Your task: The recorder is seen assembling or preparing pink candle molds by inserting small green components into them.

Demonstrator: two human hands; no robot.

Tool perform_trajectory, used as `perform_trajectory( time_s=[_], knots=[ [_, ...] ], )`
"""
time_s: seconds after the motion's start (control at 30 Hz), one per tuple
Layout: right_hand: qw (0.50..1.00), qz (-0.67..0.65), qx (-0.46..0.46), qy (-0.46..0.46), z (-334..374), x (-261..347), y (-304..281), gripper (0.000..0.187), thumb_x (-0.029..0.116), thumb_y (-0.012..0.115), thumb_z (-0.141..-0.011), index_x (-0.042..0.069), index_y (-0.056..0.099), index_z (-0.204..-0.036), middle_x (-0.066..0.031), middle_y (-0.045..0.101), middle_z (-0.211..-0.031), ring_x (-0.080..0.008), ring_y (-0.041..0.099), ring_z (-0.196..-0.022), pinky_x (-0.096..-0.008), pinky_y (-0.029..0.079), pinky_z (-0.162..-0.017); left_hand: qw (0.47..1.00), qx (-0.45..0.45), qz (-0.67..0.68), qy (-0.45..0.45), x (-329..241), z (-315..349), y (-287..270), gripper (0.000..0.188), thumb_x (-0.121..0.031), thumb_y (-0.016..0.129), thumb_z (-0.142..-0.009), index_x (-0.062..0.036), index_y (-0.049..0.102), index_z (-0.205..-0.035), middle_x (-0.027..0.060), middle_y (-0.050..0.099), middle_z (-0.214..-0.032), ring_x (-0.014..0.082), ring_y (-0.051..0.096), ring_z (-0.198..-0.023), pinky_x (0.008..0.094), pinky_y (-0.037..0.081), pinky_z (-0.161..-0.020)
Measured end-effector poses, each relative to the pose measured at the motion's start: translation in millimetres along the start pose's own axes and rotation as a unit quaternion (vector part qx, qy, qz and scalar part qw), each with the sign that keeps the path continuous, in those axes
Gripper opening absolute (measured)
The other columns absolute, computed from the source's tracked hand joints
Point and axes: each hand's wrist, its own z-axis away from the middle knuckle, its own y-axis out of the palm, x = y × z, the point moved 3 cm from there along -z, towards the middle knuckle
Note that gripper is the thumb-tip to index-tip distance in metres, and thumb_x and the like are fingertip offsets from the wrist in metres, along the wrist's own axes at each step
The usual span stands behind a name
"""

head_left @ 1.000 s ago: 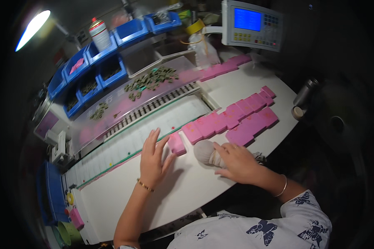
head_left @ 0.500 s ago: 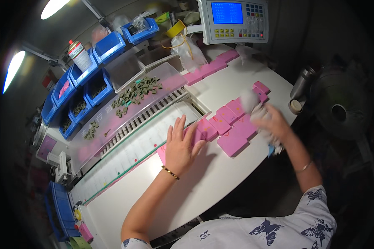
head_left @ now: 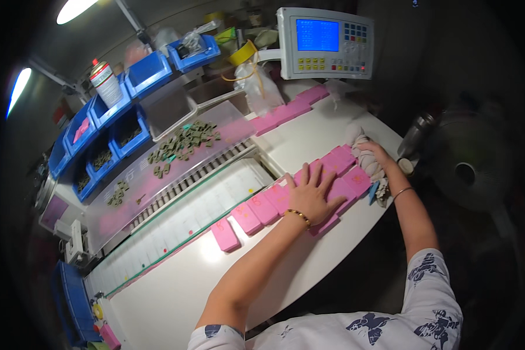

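Observation:
Flat pink blocks with reddish handwritten marks lie in a slanting row on the white table, one pink block [head_left: 226, 234] a little apart at the row's left end. My left hand [head_left: 313, 195] rests flat across the middle of the row, fingers spread, holding nothing. At the row's right end, my right hand [head_left: 377, 153] is closed on a crumpled greyish-white cloth [head_left: 368, 161]. The cloth touches or nearly touches the last blocks; its underside is hidden. A second line of pink blocks [head_left: 356, 181] sits nearer me, partly covered by my left hand.
A clear plastic tray [head_left: 227, 119] with small dark green parts stands behind a green-edged strip [head_left: 175, 240]. Blue bins [head_left: 149, 74] hold a spray can [head_left: 106, 84]. A control panel [head_left: 326, 70] with a blue screen, more pink blocks [head_left: 289, 112] and a metal flask [head_left: 417, 133] are farther off.
My left hand has moved right onto the blocks, uncovering several at the row's left end. The blocks now lie in a straighter row. My right hand and the cloth have shifted slightly up.

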Motion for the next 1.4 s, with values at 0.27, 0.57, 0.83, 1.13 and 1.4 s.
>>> perform_trajectory(
  time_s=[0.27,0.57,0.83,1.13,1.4],
  knots=[
    [0.998,0.001,-0.012,-0.06,23,-15,38,0.052,0.019,0.069,-0.079,-0.001,0.057,-0.125,-0.01,0.063,-0.113,-0.0186,0.06,-0.103,-0.0294,0.048,-0.092,1.0,0.002,-0.018,0.019,27,41,-15,0.072,-0.069,0.047,-0.09,-0.0298,0.04,-0.15,0.0103,0.032,-0.158,0.0367,0.021,-0.148,0.0689,0.015,-0.112],
    [0.885,0.375,-0.115,-0.25,114,-46,197,0.053,0.045,0.07,-0.083,0.004,0.068,-0.116,-0.0213,0.051,-0.133,-0.0415,0.05,-0.119,-0.0444,0.038,-0.106,0.997,0.061,-0.044,0.014,94,186,-80,0.069,-0.064,0.055,-0.088,-0.0303,0.044,-0.148,0.0103,0.033,-0.158,0.0372,0.023,-0.148,0.0635,0.014,-0.115],
    [0.959,0.261,-0.038,-0.102,166,-37,367,0.075,0.059,0.066,-0.078,-0.003,0.061,-0.121,-0.0167,0.038,-0.146,-0.0358,0.033,-0.134,-0.0447,0.02,-0.115,0.987,0.116,-0.081,-0.074,158,327,-138,0.067,-0.055,0.062,-0.085,-0.025,0.051,-0.144,0.0144,0.034,-0.157,0.0387,0.027,-0.145,0.0615,0.015,-0.116],
    [0.959,-0.008,0.282,0.026,130,-39,364,0.053,0.031,0.078,-0.078,-0.007,0.058,-0.11,-0.013,0.061,-0.106,-0.0191,0.06,-0.096,-0.0316,0.049,-0.088,0.98,0.079,-0.156,-0.1,163,336,-186,0.069,-0.048,0.065,-0.086,-0.0139,0.047,-0.143,0.0215,0.035,-0.153,0.0411,0.032,-0.143,0.0593,0.016,-0.117],
    [0.915,0.303,0.245,-0.105,62,9,224,0.041,0.038,0.077,-0.083,0.003,0.06,-0.097,-0.019,0.055,-0.11,-0.0352,0.061,-0.089,-0.0421,0.05,-0.082,0.992,-0.014,-0.11,-0.06,172,89,-99,0.075,-0.052,0.063,-0.088,-0.0144,0.039,-0.148,0.0224,0.024,-0.158,0.0416,0.026,-0.145,0.0549,0.022,-0.117]
  ],
)
